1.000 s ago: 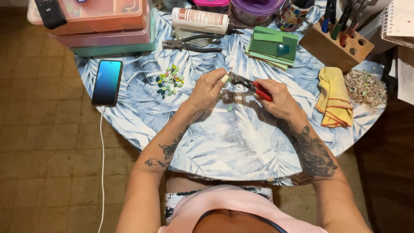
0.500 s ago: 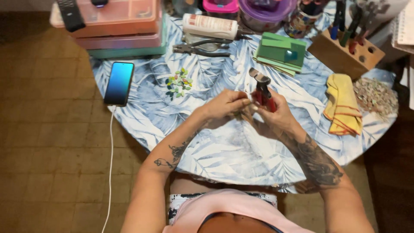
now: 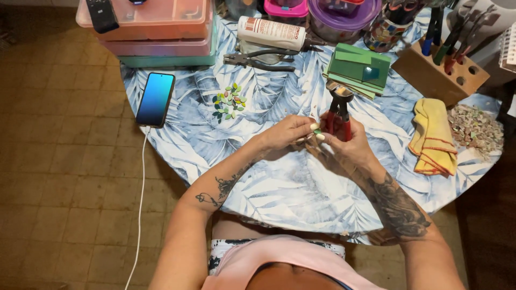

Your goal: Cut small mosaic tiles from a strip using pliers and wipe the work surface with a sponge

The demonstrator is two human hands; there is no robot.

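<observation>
Nippers [image 3: 338, 113] clenched in right hand [image 3: 344, 145]; left hand [image 3: 287, 134] pinches small piece.

Person, seen from above, lower half of frame.
- Top: pale pink, sleeveless; both arms bare.
- Lower garment: white with black print, a strip visible just above the top.
- Left forearm: dark line tattoos, one near the elbow, one mid-forearm.
- Right forearm: large dark shaded tattoo covering most of its length.
- Left hand [image 3: 287, 131]: light-painted nails.
- Right hand [image 3: 349, 147]: no rings or bands discernible.
</observation>
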